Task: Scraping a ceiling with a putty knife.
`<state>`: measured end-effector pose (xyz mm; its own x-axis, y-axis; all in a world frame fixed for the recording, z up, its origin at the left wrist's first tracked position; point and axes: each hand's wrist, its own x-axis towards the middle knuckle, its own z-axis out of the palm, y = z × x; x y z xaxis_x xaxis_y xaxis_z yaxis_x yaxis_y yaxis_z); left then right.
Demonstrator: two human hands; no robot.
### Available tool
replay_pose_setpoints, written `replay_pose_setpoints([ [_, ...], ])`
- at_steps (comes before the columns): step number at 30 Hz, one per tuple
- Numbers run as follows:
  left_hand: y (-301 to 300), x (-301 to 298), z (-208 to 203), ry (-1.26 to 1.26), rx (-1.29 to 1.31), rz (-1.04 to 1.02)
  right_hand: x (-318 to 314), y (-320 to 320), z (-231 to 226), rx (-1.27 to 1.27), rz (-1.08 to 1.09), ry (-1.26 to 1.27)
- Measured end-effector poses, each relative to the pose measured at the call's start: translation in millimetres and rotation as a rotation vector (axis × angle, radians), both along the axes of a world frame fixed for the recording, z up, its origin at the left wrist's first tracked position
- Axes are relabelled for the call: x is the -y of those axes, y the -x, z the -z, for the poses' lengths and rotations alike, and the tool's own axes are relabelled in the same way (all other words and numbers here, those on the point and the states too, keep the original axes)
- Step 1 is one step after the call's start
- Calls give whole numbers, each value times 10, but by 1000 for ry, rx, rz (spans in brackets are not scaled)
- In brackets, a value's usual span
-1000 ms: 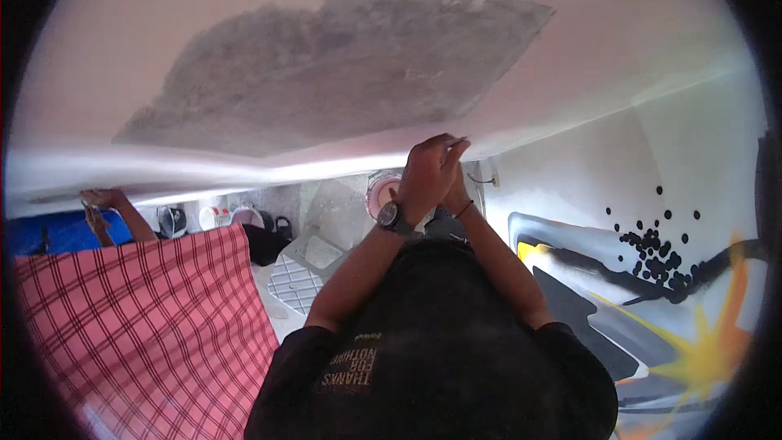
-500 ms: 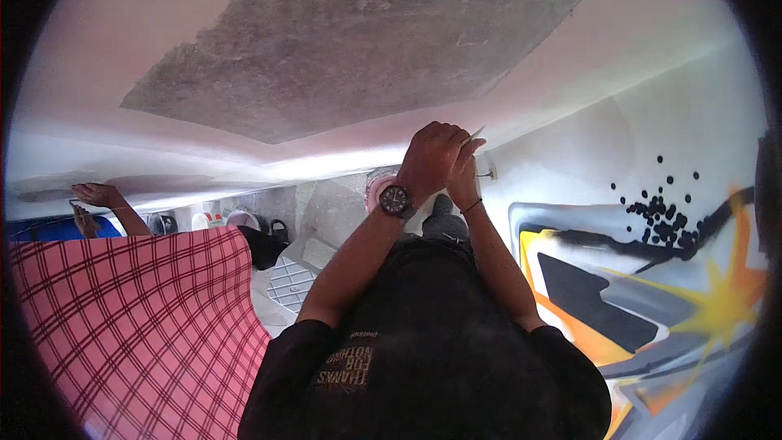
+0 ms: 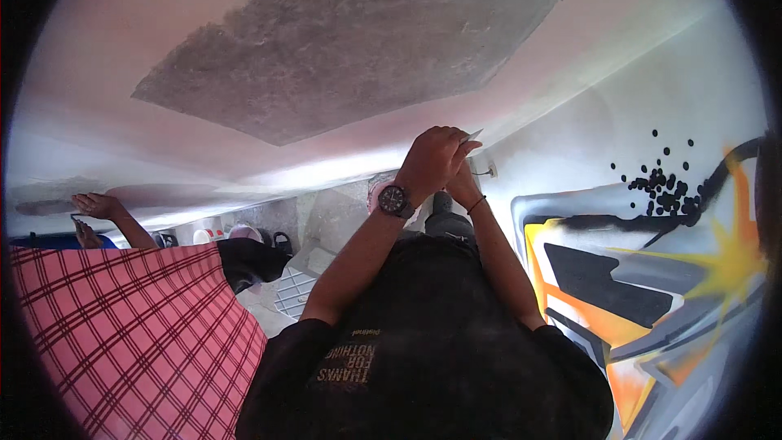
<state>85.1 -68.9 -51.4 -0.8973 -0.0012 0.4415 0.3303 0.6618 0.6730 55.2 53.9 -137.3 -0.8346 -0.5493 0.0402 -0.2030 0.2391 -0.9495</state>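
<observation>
My left hand point(image 3: 433, 161), with a dark watch at its wrist, is closed in front of the wall. My right hand point(image 3: 465, 184), wearing a thin dark bracelet, comes up close against it and is partly covered by it. A thin, pale, flat blade point(image 3: 472, 137) with a pointed corner sticks out between the two hands. Its other end is hidden in the fingers, so its exact kind does not show. Above the hands, a large rough grey patch point(image 3: 350, 53) spreads across the pale pinkish wall point(image 3: 195, 143).
At left, a person in a pink plaid shirt point(image 3: 147, 310) holds their hands point(image 3: 96, 205) near the wall. Several containers point(image 3: 208, 235) and a grey grid-like object point(image 3: 295, 292) are on the floor. A pink round container point(image 3: 380, 195) lies below my hands. A painted wall point(image 3: 603, 277) rises at right.
My view has shifted slightly, so the grey patch and painted wall sit differently. Both hands stay together around the blade, almost in place. The other person's plaid shirt has shifted a little.
</observation>
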Motion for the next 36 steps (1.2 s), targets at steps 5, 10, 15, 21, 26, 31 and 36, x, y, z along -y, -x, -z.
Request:
replay_pose_setpoints([
  [5, 88, -140, -30, -247, -20, -9, -127, 189, 183, 105, 17, -1],
  [10, 325, -350, 26, -1205, 184, -19, -59, 317, -100, 130, 49, 124],
  [15, 480, -400, 166, -1014, 80, -217, -20, 377, 47, 171, 4, 91],
  [21, 597, -451, -8, -923, 135, -386, 70, 525, 474, 225, -77, 47],
  [26, 598, -461, 49, -885, 51, -451, 190, 540, 488, 173, -77, 73],
  [31, 615, -432, -6, -821, 51, -501, 303, 537, 341, 52, -36, 136],
  [36, 663, -426, -81, -839, 53, -509, 375, 552, 199, -75, 37, 198],
])
